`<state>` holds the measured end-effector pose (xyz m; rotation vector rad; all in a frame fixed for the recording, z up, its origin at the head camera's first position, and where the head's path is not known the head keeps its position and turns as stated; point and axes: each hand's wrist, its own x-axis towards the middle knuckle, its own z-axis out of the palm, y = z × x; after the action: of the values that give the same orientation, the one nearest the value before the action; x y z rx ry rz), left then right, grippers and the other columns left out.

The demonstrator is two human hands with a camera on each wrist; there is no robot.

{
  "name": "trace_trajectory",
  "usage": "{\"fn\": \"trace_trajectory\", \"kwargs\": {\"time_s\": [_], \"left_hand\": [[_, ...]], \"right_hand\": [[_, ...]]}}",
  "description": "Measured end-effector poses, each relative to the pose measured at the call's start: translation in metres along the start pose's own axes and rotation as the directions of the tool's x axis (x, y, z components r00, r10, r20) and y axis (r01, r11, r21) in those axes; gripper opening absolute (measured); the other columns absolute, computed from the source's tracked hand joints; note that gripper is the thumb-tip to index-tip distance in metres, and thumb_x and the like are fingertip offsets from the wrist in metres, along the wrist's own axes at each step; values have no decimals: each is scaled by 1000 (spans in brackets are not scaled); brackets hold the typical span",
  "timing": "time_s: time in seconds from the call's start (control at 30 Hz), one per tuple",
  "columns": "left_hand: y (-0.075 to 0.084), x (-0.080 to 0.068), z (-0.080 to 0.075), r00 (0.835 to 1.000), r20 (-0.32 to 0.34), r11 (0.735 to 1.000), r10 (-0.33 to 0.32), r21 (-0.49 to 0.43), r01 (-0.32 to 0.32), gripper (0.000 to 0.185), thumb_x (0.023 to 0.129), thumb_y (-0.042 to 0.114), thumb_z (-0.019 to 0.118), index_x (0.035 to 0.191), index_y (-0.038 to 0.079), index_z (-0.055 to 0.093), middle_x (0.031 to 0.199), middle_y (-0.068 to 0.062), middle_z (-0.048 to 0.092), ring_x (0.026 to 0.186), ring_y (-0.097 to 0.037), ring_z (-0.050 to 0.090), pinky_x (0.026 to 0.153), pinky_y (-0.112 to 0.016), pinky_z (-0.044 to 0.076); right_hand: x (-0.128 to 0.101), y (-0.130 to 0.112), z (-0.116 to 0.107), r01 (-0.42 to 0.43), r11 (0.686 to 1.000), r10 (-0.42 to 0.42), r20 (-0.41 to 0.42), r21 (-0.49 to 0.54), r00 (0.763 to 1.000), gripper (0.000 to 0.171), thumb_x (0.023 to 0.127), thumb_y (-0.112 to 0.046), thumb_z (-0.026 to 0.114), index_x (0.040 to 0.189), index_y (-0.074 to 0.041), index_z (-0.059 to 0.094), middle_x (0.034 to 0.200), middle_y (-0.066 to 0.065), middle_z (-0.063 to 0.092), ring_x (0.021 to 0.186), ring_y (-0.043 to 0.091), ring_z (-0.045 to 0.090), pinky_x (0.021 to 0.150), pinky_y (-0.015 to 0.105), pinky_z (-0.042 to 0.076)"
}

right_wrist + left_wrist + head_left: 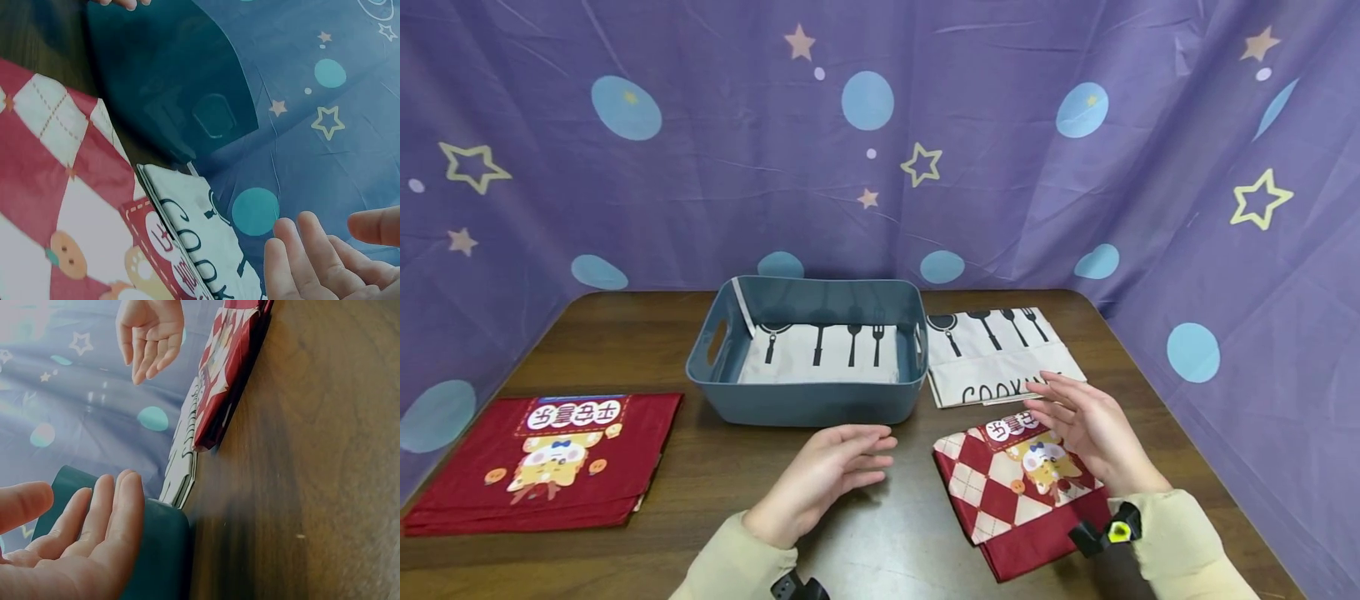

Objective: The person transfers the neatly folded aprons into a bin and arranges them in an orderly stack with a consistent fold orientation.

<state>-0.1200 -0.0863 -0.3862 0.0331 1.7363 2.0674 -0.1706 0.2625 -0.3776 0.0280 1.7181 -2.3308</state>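
My left hand (831, 475) hovers in front of the blue-grey plastic basket (808, 404), its fingers loosely extended and holding nothing. Over the far right corner of a folded red-and-white checked cloth (981, 475) is my right hand (1093, 429), also with nothing in its fingers. That cloth carries a cartoon animal and white round characters. Behind it lies a folded white cloth (985, 367) printed with black utensils and the letters COOKIN. Inside the basket rests another white utensil-print cloth (820, 354). The left wrist view shows both palms apart from the cloths.
A folded dark red cloth (467, 475) with a similar cartoon lies at the table's left. The brown wooden table (730, 475) meets a purple star-patterned curtain (715, 167) at its back and sides. Handle slots pierce the basket's ends.
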Motion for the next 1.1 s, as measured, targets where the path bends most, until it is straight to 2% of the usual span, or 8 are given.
{"fn": "trace_trajectory", "kwargs": {"time_s": [0.27,0.6,0.93,1.1], "left_hand": [[-2,0,6,1000,-4,1000,-13,2,13,49,103,23,52,137,-11,47,138,-28,55,111,-24,66,97,-36,55],[-5,1,13,1000,2,1000,8,-6,-7,50,102,22,54,136,-13,46,137,-29,55,109,-24,66,96,-35,55],[-9,4,17,1000,2,1000,-8,-9,8,49,102,22,54,136,-12,48,137,-28,55,110,-25,66,96,-36,55],[-10,5,20,1000,10,1000,-7,-22,7,48,101,21,55,135,-12,48,137,-28,55,108,-23,66,96,-36,55]], "right_hand": [[-4,0,-8,1,1000,-1,-33,0,999,18,104,-20,52,109,-22,69,106,-3,74,96,14,72,89,26,57],[-8,6,-18,-13,999,10,-77,-33,997,18,103,-20,53,105,-27,70,102,-5,75,93,11,72,86,25,58],[-10,9,-30,36,998,-40,-78,-52,996,21,104,-17,51,104,-26,71,103,-3,75,95,12,73,85,26,59],[-11,10,-34,35,997,-41,-101,-65,994,22,104,-17,52,103,-28,71,101,-4,76,92,11,73,85,26,59]]}}
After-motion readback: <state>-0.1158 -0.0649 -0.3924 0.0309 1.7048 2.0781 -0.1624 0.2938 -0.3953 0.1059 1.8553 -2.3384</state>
